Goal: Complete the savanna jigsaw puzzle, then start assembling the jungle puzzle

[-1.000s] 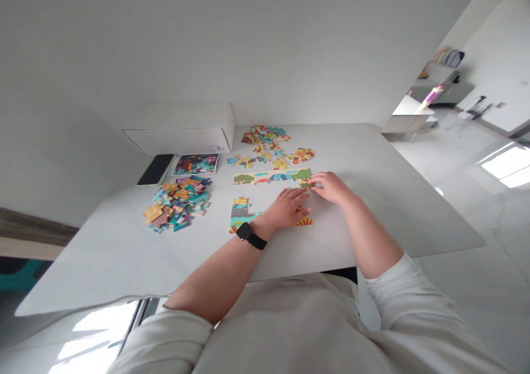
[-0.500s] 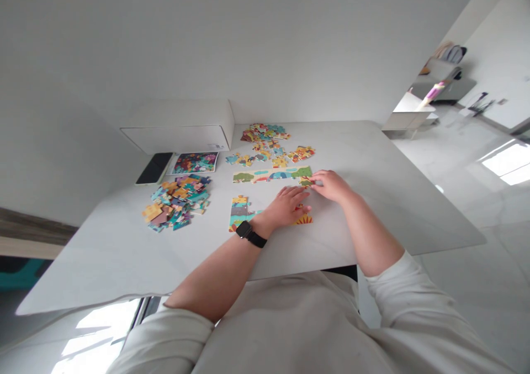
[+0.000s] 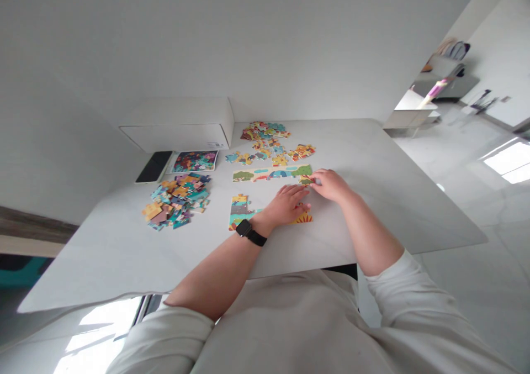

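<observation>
Though white under puzzle pieces [image 3: 176,201] — table [image 3: 120,258], wall [image 3: 310,48]

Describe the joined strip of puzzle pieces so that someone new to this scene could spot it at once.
On the white table, look right of the white box to the loose pieces. The strip lies just nearer the person, its right end by the right hand. Unlike them, it forms one long band, with green treetops at both ends.

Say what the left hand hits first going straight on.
Likely the right hand, just ahead of the left hand; their heights above the table are unclear from this one view.
</observation>
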{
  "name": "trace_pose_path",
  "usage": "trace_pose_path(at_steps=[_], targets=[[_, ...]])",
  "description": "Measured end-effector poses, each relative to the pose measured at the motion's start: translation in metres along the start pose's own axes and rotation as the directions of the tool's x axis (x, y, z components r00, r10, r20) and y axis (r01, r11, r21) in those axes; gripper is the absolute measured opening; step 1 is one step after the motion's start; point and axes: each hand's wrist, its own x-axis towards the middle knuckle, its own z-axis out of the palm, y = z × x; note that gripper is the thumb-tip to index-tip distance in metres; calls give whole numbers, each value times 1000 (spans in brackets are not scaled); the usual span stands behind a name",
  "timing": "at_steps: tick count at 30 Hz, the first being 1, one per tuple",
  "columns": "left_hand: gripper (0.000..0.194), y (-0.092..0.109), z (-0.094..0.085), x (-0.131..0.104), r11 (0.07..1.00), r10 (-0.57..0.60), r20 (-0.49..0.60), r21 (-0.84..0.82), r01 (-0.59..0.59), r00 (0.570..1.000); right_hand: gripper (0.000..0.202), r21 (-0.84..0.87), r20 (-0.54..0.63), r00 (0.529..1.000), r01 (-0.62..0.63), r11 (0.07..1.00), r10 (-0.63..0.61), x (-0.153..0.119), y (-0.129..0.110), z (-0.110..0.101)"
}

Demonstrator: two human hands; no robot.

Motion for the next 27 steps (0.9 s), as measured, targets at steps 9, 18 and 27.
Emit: trace_pose_path(at_steps=[9, 18, 27], targets=[[54, -5, 3, -1, 1000, -14, -38, 4, 14, 999, 29, -16, -12, 998, -65, 998, 65, 0, 3, 3], [50, -4, 3, 0, 1000, -9, -28, 4, 9, 1000, 50, 221, -41, 985, -157, 963, 170, 2, -1, 4], [48, -1, -5, -3, 999, -23, -41, -48, 21, 999, 49, 707, 33, 950, -242, 664, 311, 7, 6, 10]])
